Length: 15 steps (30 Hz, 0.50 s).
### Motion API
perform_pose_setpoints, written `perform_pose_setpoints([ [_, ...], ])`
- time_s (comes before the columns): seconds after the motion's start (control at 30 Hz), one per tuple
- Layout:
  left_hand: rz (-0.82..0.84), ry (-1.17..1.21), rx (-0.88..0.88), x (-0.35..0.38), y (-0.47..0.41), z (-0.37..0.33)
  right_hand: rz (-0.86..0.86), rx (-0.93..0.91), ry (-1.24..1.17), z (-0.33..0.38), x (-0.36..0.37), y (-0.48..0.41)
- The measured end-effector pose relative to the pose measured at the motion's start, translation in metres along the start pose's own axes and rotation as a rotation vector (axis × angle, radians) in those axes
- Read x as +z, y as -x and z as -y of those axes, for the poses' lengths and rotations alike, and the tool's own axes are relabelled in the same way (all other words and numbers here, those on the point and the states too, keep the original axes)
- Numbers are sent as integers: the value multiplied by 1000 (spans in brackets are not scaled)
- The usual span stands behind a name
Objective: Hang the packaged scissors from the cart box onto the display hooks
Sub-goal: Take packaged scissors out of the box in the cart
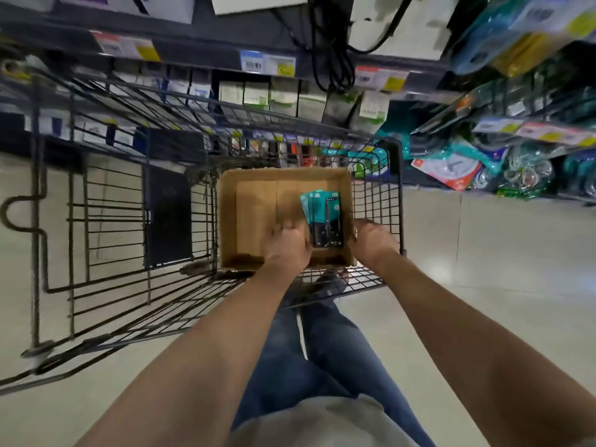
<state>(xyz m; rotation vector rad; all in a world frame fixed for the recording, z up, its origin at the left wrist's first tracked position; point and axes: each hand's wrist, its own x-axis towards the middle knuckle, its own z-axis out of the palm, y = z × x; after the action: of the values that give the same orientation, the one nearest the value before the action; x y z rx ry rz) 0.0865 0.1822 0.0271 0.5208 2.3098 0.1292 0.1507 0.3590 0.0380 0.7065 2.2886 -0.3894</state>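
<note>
A wire cart [129, 221] stands on a pale tiled floor [500, 253] in front of store shelves [258, 101], with a display rack [529, 130] of hanging goods off its right side. In the near right corner of the cart basket sits an open cardboard box [227, 221]. The packaged scissors [324, 217], a small stack of teal-and-black cards, lie flat on the box floor against its right wall, slightly fanned at their far ends. Both bare arms reach down into the box. The left hand [290, 245] rests knuckles-up just at the left edge of the stack, its fingers curled; whether its grip is clamped on the packs cannot be told. The right hand [374, 240] lies over the right rim of the box, beside the stack, with its fingertips hidden behind the box wall, so its grip cannot be told either. Blue jeans [322, 356] show below the cart's near edge.
</note>
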Motion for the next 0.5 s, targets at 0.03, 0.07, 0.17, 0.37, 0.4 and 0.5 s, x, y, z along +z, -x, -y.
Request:
perform_pose_setpoints([
  [0.03, 2, 8, -4, 5, -6, 1, -5, -4, -8, -3, 5, -7],
  [0.07, -1, 0, -8, 11, -14, 0, -7, -10, -16, -5, 9, -15],
  [0.17, -22, -14, -26, 32, -37, -3, -9, -44, -27, -16, 23, -35],
  [0.37, -26, -12, -38, 79, -88, -9, -21, -124, -27, -35, 46, -57],
  [0.4, -22, -38, -41, 86, -97, -10, -45, -140, -33, -37, 47, -60],
  [0.5, 29, -25, -110, 125, -128, -11, -70, -186, -40, -48, 62, -67],
])
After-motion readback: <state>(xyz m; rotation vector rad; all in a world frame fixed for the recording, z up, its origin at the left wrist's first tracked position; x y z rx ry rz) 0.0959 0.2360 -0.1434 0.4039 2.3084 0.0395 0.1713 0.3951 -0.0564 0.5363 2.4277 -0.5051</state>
